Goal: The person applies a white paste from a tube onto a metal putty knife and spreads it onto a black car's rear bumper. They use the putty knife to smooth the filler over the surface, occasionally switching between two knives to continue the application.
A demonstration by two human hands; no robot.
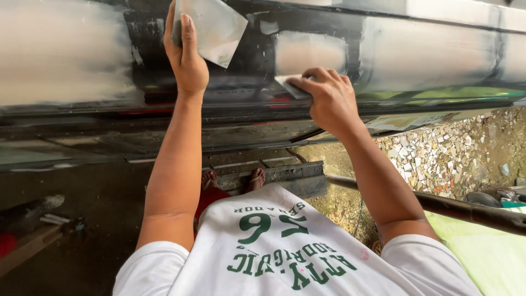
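Grey filler covers the dark vehicle body panel (427, 55) in wide pale patches, one at the far left, one in the middle and a long one to the right. The left hand (186, 52) is raised against the panel and holds a flat grey board (216, 27), a thin sheet with a pointed corner; the fingers are closed around its left edge, the thumb lying along the front. The right hand (326, 98) is lower and to the right, and its fingers are pressed together on a small pale spreader (290, 86), pinching it flat against the panel just below the middle patch. The two hands are near each other but apart.

Near the camera is a white shirt (285, 246) with green print across the chest. Below the panel two bare feet in sandals (233, 178) stand beside a grey step. To the right lies ground with small broken stones (433, 156), and a dark pipe (466, 211) crosses above a light green sheet (487, 252).
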